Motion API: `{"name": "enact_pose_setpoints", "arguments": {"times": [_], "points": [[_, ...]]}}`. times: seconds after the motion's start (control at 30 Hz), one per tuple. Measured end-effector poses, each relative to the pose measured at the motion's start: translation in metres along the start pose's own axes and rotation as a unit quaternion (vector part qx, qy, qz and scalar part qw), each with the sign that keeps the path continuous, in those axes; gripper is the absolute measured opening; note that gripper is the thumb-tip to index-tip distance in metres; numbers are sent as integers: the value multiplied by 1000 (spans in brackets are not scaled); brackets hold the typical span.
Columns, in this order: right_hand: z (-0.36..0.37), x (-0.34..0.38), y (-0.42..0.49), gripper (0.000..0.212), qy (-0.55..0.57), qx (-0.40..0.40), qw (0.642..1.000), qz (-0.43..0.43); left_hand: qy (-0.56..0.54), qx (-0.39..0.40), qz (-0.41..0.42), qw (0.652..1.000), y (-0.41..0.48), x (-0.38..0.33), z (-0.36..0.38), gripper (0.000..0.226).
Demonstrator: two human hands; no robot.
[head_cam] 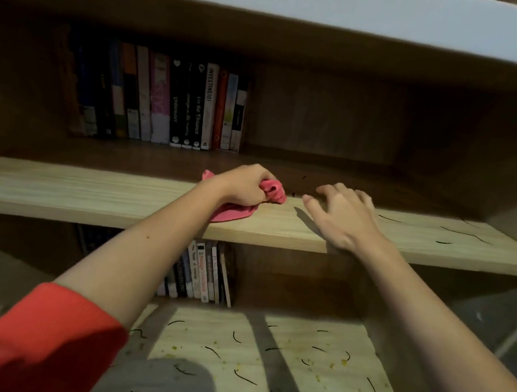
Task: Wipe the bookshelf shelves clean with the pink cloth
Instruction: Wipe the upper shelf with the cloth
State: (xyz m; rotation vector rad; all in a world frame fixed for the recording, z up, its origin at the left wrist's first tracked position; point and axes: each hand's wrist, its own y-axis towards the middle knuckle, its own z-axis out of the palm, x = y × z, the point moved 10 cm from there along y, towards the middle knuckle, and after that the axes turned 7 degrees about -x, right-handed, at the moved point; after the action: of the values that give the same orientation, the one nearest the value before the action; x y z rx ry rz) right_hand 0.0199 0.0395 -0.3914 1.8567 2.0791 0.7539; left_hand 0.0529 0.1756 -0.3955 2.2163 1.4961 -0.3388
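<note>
Cloth position: pink cloth (235,215) bunched on middle shelf (95,194), near centre, clenched in left hand (245,185). Right hand (342,219) holds nothing; fingers spread, palm resting at shelf front edge, near cloth. Dark strands (463,232) lie on board further right, unwiped. Recommendation: flatten cloth for wider contact, press down, sweep rightward over strands, gather at front edge. Lower shelf (267,368) littered with strands and crumbs; not yet done.

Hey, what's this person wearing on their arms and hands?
The left arm has a red-orange sleeve ending near the elbow, with the forearm bare. The right arm shows no sleeve in view. The left hand and right hand are bare: no gloves, rings or watch visible.
</note>
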Motion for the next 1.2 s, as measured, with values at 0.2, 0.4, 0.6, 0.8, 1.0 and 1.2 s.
{"name": "enact_pose_setpoints", "arguments": {"times": [0.2,0.4,0.6,0.8,1.0,1.2], "points": [[2,-5,-1,64,-21,-9,1000,-13,50,-18,-92,994,20,5,8,15],[4,-1,-3,72,-36,32,997,-61,-5,6,-39,999,-18,-3,-2,29],[0,-12,-9,68,0,16,999,-35,98,25,-153,983,14,5,4,19],[2,-10,-8,56,10,38,999,-24,55,61,-24,996,20,-10,17,27],[4,-8,-8,59,7,55,998,-26,112,61,-44,991,16,9,2,23],[4,-7,-9,62,6,61,998,-28,85,58,-119,988,35,5,21,27]]}}
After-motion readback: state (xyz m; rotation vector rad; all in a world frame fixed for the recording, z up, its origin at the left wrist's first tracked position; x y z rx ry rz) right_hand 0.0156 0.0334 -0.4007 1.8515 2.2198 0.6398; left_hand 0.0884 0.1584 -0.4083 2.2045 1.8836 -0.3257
